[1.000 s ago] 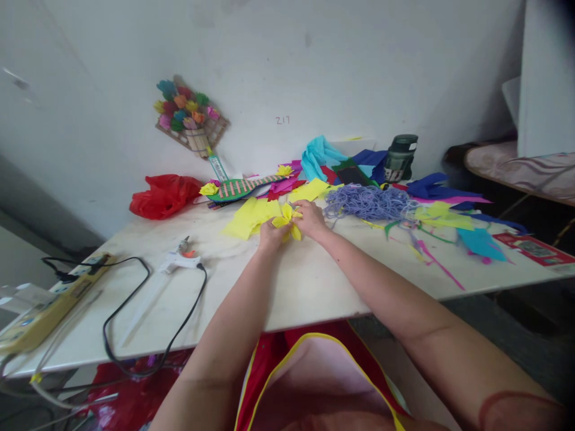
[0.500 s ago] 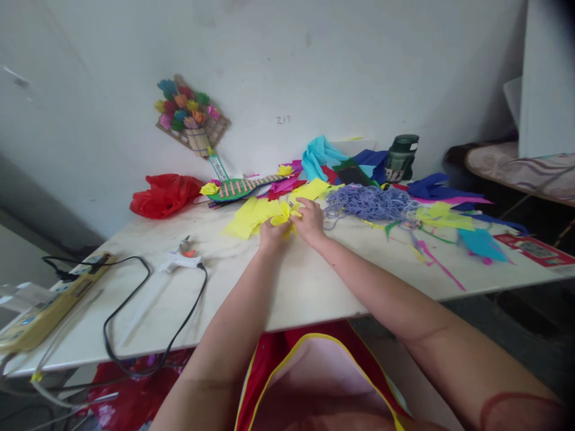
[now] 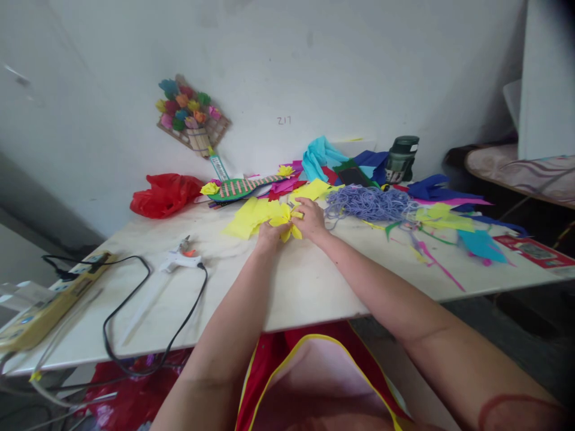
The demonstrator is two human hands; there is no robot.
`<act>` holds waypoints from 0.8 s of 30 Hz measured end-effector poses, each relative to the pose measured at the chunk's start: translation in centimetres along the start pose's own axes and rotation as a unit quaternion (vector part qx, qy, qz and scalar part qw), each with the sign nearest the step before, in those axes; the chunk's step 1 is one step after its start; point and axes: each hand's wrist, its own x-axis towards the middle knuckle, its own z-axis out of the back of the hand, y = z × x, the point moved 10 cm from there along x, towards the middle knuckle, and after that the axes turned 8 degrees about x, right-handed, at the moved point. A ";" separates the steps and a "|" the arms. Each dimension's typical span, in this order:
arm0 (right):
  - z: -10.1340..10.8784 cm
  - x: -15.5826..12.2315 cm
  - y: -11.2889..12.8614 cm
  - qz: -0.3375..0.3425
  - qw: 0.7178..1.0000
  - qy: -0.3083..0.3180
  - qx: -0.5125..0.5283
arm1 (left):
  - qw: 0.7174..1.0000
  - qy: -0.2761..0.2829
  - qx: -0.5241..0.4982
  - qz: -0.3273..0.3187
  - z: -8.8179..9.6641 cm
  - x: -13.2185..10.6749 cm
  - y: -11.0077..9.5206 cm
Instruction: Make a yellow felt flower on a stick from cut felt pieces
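Between my two hands is a yellow paper flower [image 3: 286,220] with several pointed petals spread out. My left hand [image 3: 271,232] pinches its left side, thumb toward the middle. From the right, my right hand [image 3: 309,216] is closed on the flower's other edge, its fingertips curled over the petals. Yellow crepe paper [image 3: 247,218] lies flat on the table just behind and left of my left hand. A tangle of purple-blue yarn [image 3: 371,202] sits right of my right hand.
A white glue gun [image 3: 179,260] with a black cord rests on the left, near a yellow power strip [image 3: 58,305]. Behind are a red plastic bag [image 3: 166,196], a green striped craft piece [image 3: 242,188] and a dark green bottle [image 3: 401,158]. Coloured scraps [image 3: 483,244] lie at right.
The flower's petals now stand out more clearly and spread lower, toward me, between my hands. Both hands stay in nearly the same place, still gripping it.
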 end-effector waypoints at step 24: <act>0.0 -0.8 4.8 0.287 0.943 0.167 -0.028 | 0.998 0.056 0.002 -0.009 -0.4 0.1 0.2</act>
